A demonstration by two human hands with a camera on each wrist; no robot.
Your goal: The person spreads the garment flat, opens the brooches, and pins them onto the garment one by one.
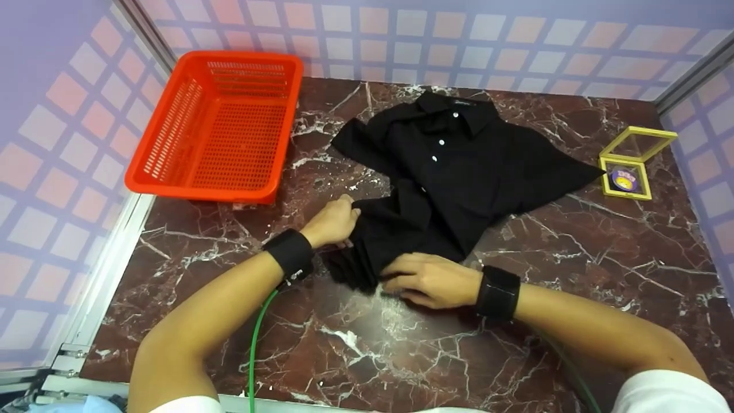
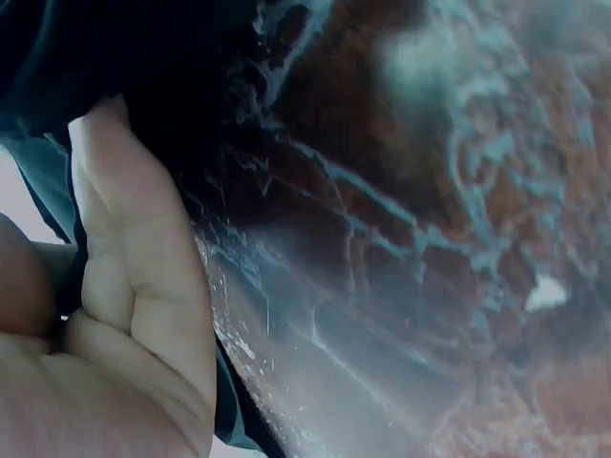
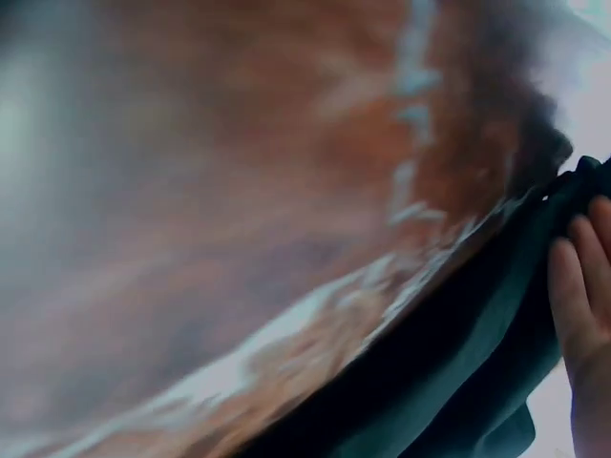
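A black button-up shirt (image 1: 453,166) lies on the table with its collar toward the back wall. Its lower part is folded over and bunched toward me. My left hand (image 1: 335,222) grips the left edge of that bunched cloth; in the left wrist view, fingertips of the left hand (image 2: 143,248) disappear under the dark fabric. At the near end of the shirt, my right hand (image 1: 433,280) touches the hem. The right wrist view shows fairly straight fingers of the right hand (image 3: 584,277) lying against the cloth, with the thumb out of sight.
A red plastic basket (image 1: 289,115) stands at the back left. At the right, a small yellow-framed box (image 1: 627,195) with its lid raised sits by the shirt's sleeve tip. Patterned panels (image 1: 436,40) border the marbled table (image 1: 619,275). A green cable (image 1: 255,344) trails from the left wrist.
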